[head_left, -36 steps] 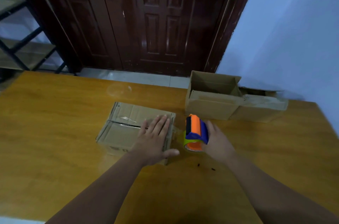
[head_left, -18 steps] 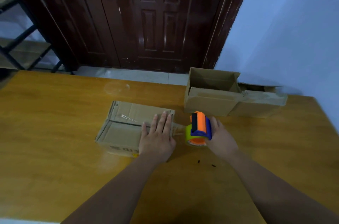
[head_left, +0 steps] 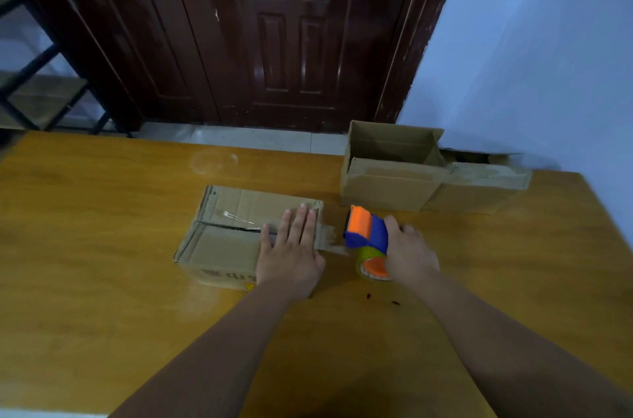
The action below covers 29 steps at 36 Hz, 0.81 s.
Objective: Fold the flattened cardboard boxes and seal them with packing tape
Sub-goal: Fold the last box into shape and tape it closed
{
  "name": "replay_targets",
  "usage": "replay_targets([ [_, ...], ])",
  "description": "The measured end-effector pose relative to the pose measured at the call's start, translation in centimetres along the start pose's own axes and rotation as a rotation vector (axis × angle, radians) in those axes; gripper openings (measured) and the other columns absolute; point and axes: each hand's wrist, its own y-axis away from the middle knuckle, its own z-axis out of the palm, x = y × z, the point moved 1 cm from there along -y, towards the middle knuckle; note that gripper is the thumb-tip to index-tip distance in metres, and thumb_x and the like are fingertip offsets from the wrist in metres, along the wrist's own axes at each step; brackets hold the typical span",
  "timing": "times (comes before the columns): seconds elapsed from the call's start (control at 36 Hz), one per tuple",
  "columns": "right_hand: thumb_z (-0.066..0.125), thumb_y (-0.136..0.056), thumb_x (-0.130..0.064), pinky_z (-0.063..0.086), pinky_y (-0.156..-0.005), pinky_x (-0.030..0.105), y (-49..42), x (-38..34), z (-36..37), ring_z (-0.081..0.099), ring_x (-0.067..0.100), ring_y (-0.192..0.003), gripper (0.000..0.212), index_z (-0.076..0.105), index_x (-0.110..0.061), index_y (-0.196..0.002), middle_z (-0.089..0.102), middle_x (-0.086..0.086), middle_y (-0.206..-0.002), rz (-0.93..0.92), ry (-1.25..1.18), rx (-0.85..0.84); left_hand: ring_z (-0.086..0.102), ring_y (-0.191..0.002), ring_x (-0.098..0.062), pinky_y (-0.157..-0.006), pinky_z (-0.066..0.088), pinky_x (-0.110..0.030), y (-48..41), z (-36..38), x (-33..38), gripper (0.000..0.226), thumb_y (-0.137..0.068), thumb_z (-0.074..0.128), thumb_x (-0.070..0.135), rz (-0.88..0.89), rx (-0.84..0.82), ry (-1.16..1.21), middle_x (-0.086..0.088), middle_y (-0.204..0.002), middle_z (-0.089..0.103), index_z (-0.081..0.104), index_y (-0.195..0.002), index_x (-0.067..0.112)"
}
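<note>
A closed cardboard box point(head_left: 226, 239) lies on the wooden table point(head_left: 102, 280), its two top flaps meeting along a dark seam. My left hand point(head_left: 291, 246) presses flat on the right end of the box top, fingers straight. Just right of the box, my right hand point(head_left: 407, 253) grips an orange and blue tape dispenser point(head_left: 364, 234) with a yellowish roll beneath it. A strip of clear tape point(head_left: 330, 239) stretches from the dispenser to the box's right edge.
An open cardboard box point(head_left: 390, 184) stands at the back right, with another taped box point(head_left: 479, 188) beside it against the blue wall. A dark wooden door is behind the table. A metal shelf stands at the far left. Small dark specks lie near my right wrist.
My right hand has pulled the dispenser rightward, away from the box, and tilted it, drawing out more tape. My left hand has stayed flat on the box top, its thumb drawn in.
</note>
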Motion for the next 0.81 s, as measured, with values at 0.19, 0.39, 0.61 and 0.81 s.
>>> replay_targets([
  [0.19, 0.064, -0.084, -0.011, 0.04, -0.069, 0.032, 0.3, 2.6, -0.8, 0.05, 0.025, -0.095, 0.048, 0.035, -0.021, -0.121, 0.042, 0.001, -0.103, -0.105, -0.254, -0.055, -0.023, -0.144, -0.018, -0.113, -0.012, -0.05, 0.1, -0.1, 0.0, 0.068, -0.096, 0.018, 0.045, 0.008, 0.0, 0.01, 0.006, -0.155, -0.027, -0.022, -0.147, 0.024],
  [0.39, 0.059, -0.086, -0.02, 0.043, -0.064, 0.035, 0.8, 1.4, -1.0, 0.047, 0.025, -0.101, 0.052, 0.026, -0.028, -0.125, 0.043, 0.004, -0.108, -0.155, 0.094, -0.011, -0.019, -0.145, -0.018, -0.114, -0.009, -0.051, 0.0, 0.0, 0.0, 0.07, -0.095, 0.02, 0.046, 0.002, 0.014, 0.001, 0.005, -0.157, -0.022, -0.019, -0.149, 0.023],
  [0.61, 0.057, -0.089, -0.025, 0.037, -0.073, 0.033, 1.0, -2.1, -0.6, 0.046, 0.028, -0.104, 0.055, 0.023, -0.024, -0.133, 0.046, 0.012, -0.114, -0.133, 0.326, 0.008, -0.019, -0.145, -0.02, -0.114, -0.008, -0.051, 0.0, 0.1, -0.1, 0.078, -0.089, 0.024, 0.049, 0.017, 0.01, -0.013, 0.002, -0.157, -0.022, -0.02, -0.148, 0.023],
  [0.81, 0.06, -0.089, -0.037, 0.039, -0.086, 0.037, 0.3, -4.2, -2.0, 0.045, 0.031, -0.109, 0.058, 0.024, -0.023, -0.132, 0.045, 0.016, -0.117, -0.136, 0.493, -0.064, -0.024, -0.143, -0.02, -0.113, -0.009, -0.051, -0.2, 0.1, -0.2, 0.09, -0.086, 0.035, 0.054, 0.02, -0.021, -0.008, 0.003, -0.156, -0.027, -0.025, -0.146, 0.023],
])
